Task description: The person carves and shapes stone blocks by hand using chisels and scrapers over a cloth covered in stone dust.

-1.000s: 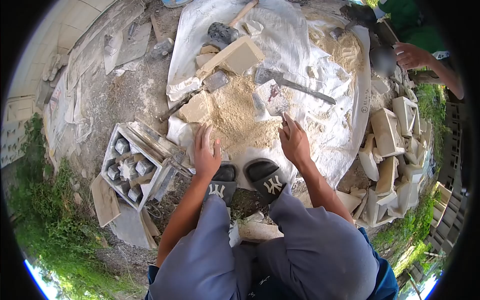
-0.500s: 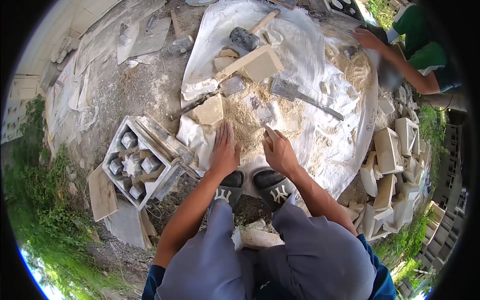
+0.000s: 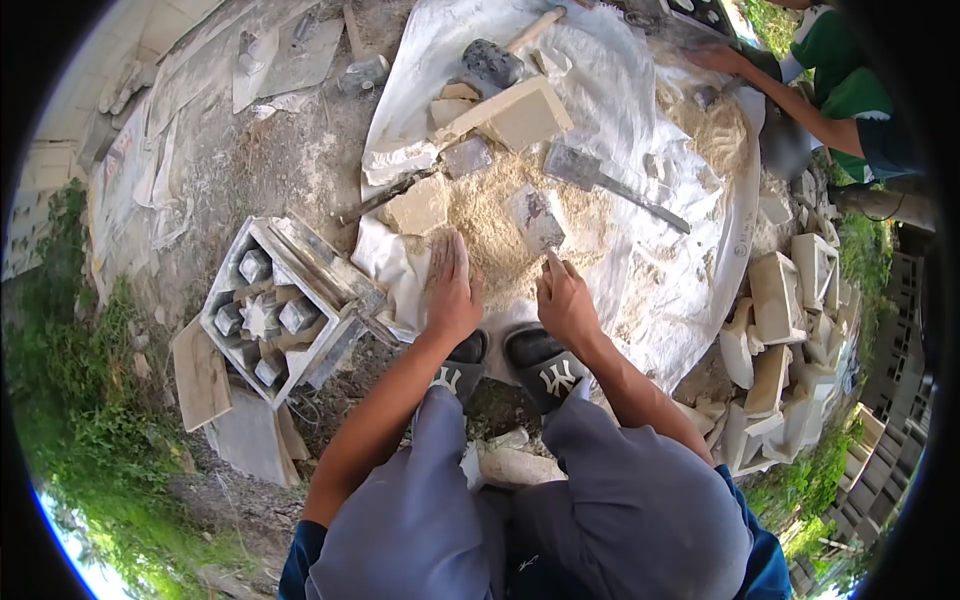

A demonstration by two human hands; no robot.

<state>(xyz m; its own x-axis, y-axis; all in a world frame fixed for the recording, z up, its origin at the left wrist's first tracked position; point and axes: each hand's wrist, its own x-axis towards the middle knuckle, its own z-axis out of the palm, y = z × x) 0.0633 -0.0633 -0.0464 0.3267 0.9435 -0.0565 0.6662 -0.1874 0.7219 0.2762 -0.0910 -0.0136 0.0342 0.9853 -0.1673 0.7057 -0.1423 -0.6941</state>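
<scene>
My right hand [image 3: 568, 308] is closed round the handle of a scraper with a squarish, stained metal blade [image 3: 540, 220], which rests on a heap of pale, sandy powder [image 3: 490, 212]. My left hand [image 3: 454, 298] lies open, fingers stretched forward and held together, at the heap's near left edge. Just beyond its fingertips is a flat cream-coloured chunk [image 3: 418, 205]. A cream angled block [image 3: 525, 115] sits behind the powder, near a grey block [image 3: 467, 157]. Powder partly covers the white sheet [image 3: 625, 110] below.
A dark-headed mallet [image 3: 492, 63] and a long-handled metal tool [image 3: 575, 166] lie on the sheet. At left stands a square mould [image 3: 262, 318]; broken cream blocks [image 3: 780, 300] are piled at right. Another person's hand [image 3: 718, 60] reaches in at upper right.
The scraper blade has shifted slightly right and shows more clear of the powder. My left hand has stayed nearly in place. The other person's hand has moved slightly up and left.
</scene>
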